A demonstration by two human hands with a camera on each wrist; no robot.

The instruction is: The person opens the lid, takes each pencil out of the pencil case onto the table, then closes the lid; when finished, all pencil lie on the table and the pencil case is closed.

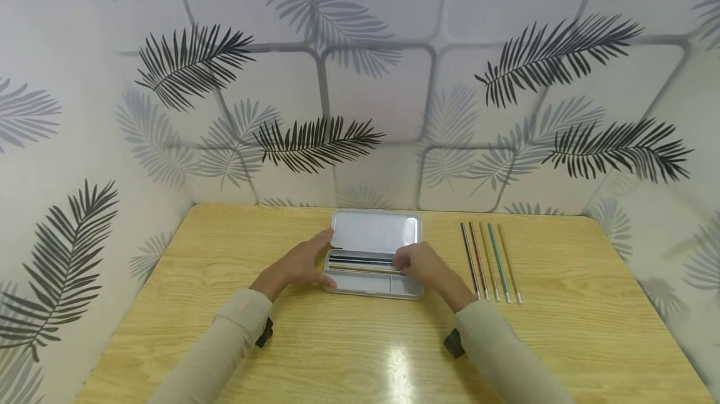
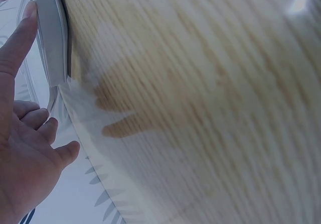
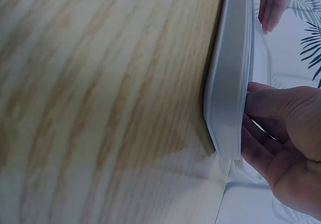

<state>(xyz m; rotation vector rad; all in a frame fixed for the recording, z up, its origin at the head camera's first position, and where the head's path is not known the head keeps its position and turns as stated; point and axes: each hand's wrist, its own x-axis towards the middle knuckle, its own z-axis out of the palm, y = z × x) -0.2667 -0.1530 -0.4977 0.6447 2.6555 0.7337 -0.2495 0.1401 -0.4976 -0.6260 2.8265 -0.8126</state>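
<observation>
A pale grey pencil case (image 1: 360,283) lies on the table with its lid (image 1: 368,232) swung back toward the wall. Several dark pencils (image 1: 360,259) and one yellow pencil (image 1: 360,269) lie lengthwise inside it. My right hand (image 1: 420,262) reaches into the right half, thumb and fingers curled in a pinch at the yellow pencil's right end; the fingertips are hidden behind the case wall (image 3: 228,78) in the right wrist view. My left hand (image 1: 304,263) spreads round the case's left end. Its thumb (image 2: 17,45) touches the front rim in the left wrist view.
To the right of the case, several pencils (image 1: 490,261) lie side by side on the wooden table (image 1: 270,354), one of them teal. The table's back edge meets a wall (image 1: 371,104) with a leaf pattern. Dark wrist straps show below both sleeves.
</observation>
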